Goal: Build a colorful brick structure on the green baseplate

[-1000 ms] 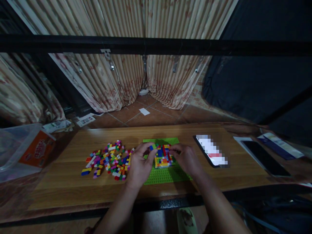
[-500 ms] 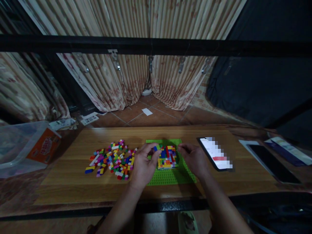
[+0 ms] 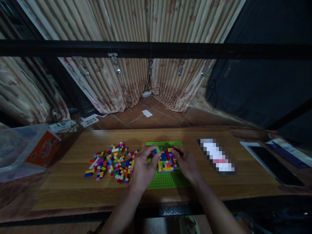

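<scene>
Pinching the brick block (image 3: 166, 160) on the green baseplate (image 3: 163, 180): left hand (image 3: 143, 167), right hand (image 3: 186, 162), both grips closed on it.

Your view is dim overall, with the brightest patch on the middle of the desk (image 3: 73, 175), as if lit from above. The curtains (image 3: 136, 84) catch softer light; the right side sinks into near black. Your hands (image 3: 143, 167) cast faint shadows on the green baseplate (image 3: 168, 180). Edges bow from wide-lens distortion, and one patch right of the baseplate is pixelated.
</scene>
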Demonstrator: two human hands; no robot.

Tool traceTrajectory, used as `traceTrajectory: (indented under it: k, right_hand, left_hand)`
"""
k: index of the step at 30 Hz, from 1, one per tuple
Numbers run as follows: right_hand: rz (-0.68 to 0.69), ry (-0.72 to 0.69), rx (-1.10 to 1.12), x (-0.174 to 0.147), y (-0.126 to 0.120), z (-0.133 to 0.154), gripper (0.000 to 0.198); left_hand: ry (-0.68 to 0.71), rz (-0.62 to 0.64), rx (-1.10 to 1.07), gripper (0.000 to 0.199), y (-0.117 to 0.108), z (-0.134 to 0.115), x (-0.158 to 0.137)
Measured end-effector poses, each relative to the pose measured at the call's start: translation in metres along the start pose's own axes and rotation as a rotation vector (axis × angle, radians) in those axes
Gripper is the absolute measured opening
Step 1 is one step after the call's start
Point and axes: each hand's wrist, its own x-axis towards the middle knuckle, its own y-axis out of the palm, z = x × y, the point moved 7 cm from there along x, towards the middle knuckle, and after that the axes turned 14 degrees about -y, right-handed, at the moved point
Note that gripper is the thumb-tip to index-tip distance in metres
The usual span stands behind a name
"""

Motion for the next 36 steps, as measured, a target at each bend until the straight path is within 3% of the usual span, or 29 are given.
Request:
traceTrajectory:
  k: [9,13,15,21,36]
  right_hand:
    - [-0.054,-0.042,0.038,-0.002,0.0,-0.001,0.038]
    - [-0.157,-0.197,0.029,-0.002,-0.016,0.028,0.033]
    - [-0.125,-0.246,0.126,-0.002,-0.018,0.044,0.029]
    - [0.065,-0.149,0.479,-0.011,-0.003,0.061,0.023]
    - [0.039,-0.044,0.649,-0.017,-0.002,0.062,0.024]
  left_hand:
    - [-0.019,-0.009,-0.04,0.02,0.004,0.001,0.0]
    - [-0.079,0.063,-0.131,0.022,0.012,0.004,-0.002]
    - [-0.129,0.098,-0.209,0.023,0.016,0.006,-0.002]
    - [-0.224,0.185,-0.39,0.023,0.025,0.005,-0.002]
    - [-0.302,0.305,-0.502,0.019,0.034,0.001,-0.005]
